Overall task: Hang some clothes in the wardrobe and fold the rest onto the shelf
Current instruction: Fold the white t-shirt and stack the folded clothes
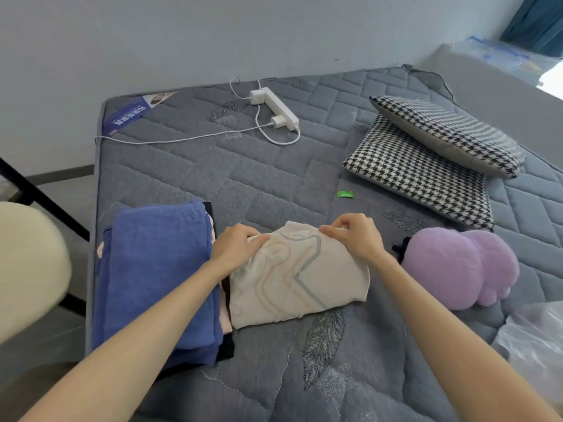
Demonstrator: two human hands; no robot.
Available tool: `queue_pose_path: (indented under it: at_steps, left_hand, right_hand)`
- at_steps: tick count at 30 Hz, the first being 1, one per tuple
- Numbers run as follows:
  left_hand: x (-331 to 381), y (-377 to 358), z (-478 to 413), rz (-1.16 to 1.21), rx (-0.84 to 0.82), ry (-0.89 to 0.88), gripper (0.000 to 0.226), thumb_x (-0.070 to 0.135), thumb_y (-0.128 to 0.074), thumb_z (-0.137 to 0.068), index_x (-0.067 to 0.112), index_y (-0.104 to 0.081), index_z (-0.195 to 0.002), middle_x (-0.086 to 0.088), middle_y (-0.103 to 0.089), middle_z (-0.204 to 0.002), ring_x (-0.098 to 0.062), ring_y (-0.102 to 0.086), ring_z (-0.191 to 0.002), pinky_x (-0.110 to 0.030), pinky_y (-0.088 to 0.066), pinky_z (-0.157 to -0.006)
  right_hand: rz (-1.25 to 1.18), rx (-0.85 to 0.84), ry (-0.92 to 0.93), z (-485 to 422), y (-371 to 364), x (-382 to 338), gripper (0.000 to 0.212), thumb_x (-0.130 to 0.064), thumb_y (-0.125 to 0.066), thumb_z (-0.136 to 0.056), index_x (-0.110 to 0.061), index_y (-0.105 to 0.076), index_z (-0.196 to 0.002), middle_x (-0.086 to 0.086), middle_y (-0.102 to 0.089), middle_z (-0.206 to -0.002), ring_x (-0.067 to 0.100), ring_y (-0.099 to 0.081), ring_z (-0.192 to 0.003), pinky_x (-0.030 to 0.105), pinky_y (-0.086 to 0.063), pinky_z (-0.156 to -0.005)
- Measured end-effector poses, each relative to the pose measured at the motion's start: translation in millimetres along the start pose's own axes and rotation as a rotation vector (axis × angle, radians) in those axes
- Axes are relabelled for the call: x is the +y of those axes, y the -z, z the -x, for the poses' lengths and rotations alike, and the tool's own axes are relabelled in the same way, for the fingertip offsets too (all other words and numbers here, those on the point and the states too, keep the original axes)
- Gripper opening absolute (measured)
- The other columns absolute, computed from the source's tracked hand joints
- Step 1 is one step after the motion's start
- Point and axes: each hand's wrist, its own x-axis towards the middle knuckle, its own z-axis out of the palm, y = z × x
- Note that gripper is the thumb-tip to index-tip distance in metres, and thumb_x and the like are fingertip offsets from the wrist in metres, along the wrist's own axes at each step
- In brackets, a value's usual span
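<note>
the folding looks well underway. a cream top [300,278] lies folded on the mattress [274,184], and the left hand [236,246] and right hand [355,236] each pinch its far edge with curled fingers. beside it sits a folded stack topped by a blue garment [158,278]. nothing is shelved yet; no wardrobe is in view.

Open bed [243,172] beyond and before the cream garment [304,284], flanks crowded

Against the garment's left edge lies the blue folded stack [158,278]; near its right sits the purple paw cushion [451,266], with a plastic bag [536,345] nearer the person. Beyond it the bed is bare up to a small green wrapper [345,194], with houndstooth pillows [426,172] beyond-right and the power strip [277,108] and cable [189,137] far beyond. The near side is bare.
</note>
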Motion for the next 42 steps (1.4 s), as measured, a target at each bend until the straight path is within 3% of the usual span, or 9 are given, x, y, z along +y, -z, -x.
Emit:
queue_pose_path:
  at_steps: [5, 9, 17, 22, 25, 28, 32, 37, 42]
  left_hand:
    - [-7.6, -15.4, -15.8, -0.031, 0.079, 0.089, 0.032, 0.048, -0.052, -0.092, 0.025, -0.074, -0.086, 0.006, -0.071, -0.088, -0.019, -0.061, -0.086, -0.029, -0.037, -0.062]
    - [-14.8, -27.0, -18.8, -0.010, 0.147, 0.165, 0.034, 0.041, -0.048, -0.096, 0.018, -0.073, -0.093, -0.001, -0.071, -0.095, -0.025, -0.062, -0.094, -0.033, -0.044, -0.072]
    - [-9.6, -41.4, -23.7, -0.049, 0.196, 0.278, 0.037, 0.035, -0.041, -0.100, 0.012, -0.069, -0.102, -0.011, -0.068, -0.104, -0.032, -0.059, -0.099, -0.035, -0.042, -0.076]
    - [-3.6, -46.5, -15.3, -0.298, 0.377, 0.065, 0.026, 0.012, -0.043, -0.098, 0.018, -0.058, -0.118, -0.003, -0.056, -0.125, -0.024, -0.048, -0.113, -0.035, -0.034, -0.091]
    - [14.9, -61.8, 4.5, -0.198, 0.527, -0.129, 0.045, 0.001, -0.052, -0.090, 0.016, -0.050, -0.132, -0.005, -0.047, -0.137, -0.023, -0.043, -0.125, -0.037, -0.033, -0.103]
    - [21.5, -90.7, 24.3, -0.237, 0.310, -0.147, 0.052, 0.015, -0.037, -0.099, 0.018, -0.023, -0.149, -0.001, -0.024, -0.154, -0.020, -0.021, -0.143, -0.033, -0.008, -0.117]
    - [-1.9, -107.8, 27.2, -0.377, 0.116, -0.012, 0.052, 0.032, -0.016, -0.103, 0.024, 0.002, -0.151, 0.008, 0.007, -0.159, -0.011, 0.009, -0.146, -0.035, 0.029, -0.107]
    - [-12.6, -103.4, 24.9, -0.407, 0.137, 0.145, 0.051, 0.041, -0.014, -0.101, 0.039, 0.004, -0.148, 0.011, 0.017, -0.155, -0.017, 0.012, -0.146, -0.058, 0.014, -0.111]
    - [-19.6, -95.4, 30.0, -0.286, 0.179, 0.242, 0.051, 0.049, -0.021, -0.098, 0.047, -0.008, -0.147, -0.011, 0.018, -0.157, -0.032, 0.014, -0.144, -0.050, 0.002, -0.117]
  right_hand:
    - [0.068, 0.142, -0.037, -16.0, -22.9, 0.6, 0.032, -0.057, -0.067, -0.078, -0.025, -0.066, -0.074, -0.011, -0.068, -0.078, 0.013, -0.062, -0.084, 0.030, -0.042, -0.064]
    - [0.173, 0.211, 0.140, -7.6, -38.4, -1.8, 0.021, -0.043, -0.057, -0.090, -0.026, -0.061, -0.103, -0.008, -0.062, -0.108, 0.017, -0.051, -0.102, 0.030, -0.033, -0.066]
    - [0.249, 0.122, 0.112, 17.6, -71.3, 28.2, 0.038, -0.038, -0.046, -0.098, -0.029, -0.044, -0.135, 0.003, -0.041, -0.136, 0.026, -0.042, -0.106, 0.036, -0.041, -0.083]
    - [0.461, 0.233, 0.200, 17.3, -79.1, 15.4, 0.033, -0.022, -0.053, -0.096, -0.018, -0.055, -0.129, 0.009, -0.040, -0.146, 0.033, -0.041, -0.119, 0.043, -0.034, -0.095]
    - [0.356, 0.273, 0.395, 25.2, -91.5, 5.6, 0.036, -0.007, -0.059, -0.089, -0.010, -0.060, -0.124, 0.008, -0.054, -0.136, 0.029, -0.050, -0.122, 0.043, -0.038, -0.102]
    - [0.411, 0.040, 0.417, 30.0, -102.7, 5.1, 0.043, -0.020, -0.035, -0.099, -0.012, -0.045, -0.140, 0.004, -0.041, -0.148, 0.021, -0.033, -0.140, 0.037, -0.018, -0.118]
    - [0.591, -0.044, 0.414, 26.8, -100.4, 13.4, 0.054, -0.037, -0.011, -0.100, -0.023, -0.027, -0.149, -0.004, -0.019, -0.158, 0.017, -0.012, -0.147, 0.037, -0.005, -0.119]
    - [0.716, 0.002, 0.393, 24.7, -87.6, 22.7, 0.051, -0.046, -0.018, -0.100, -0.034, -0.023, -0.149, -0.002, -0.016, -0.159, 0.026, -0.014, -0.145, 0.042, -0.006, -0.119]
    - [0.456, 0.025, 0.091, 22.3, -85.4, 40.4, 0.054, -0.057, -0.022, -0.096, -0.044, -0.014, -0.149, -0.005, -0.005, -0.160, 0.029, -0.006, -0.147, 0.049, -0.007, -0.117]
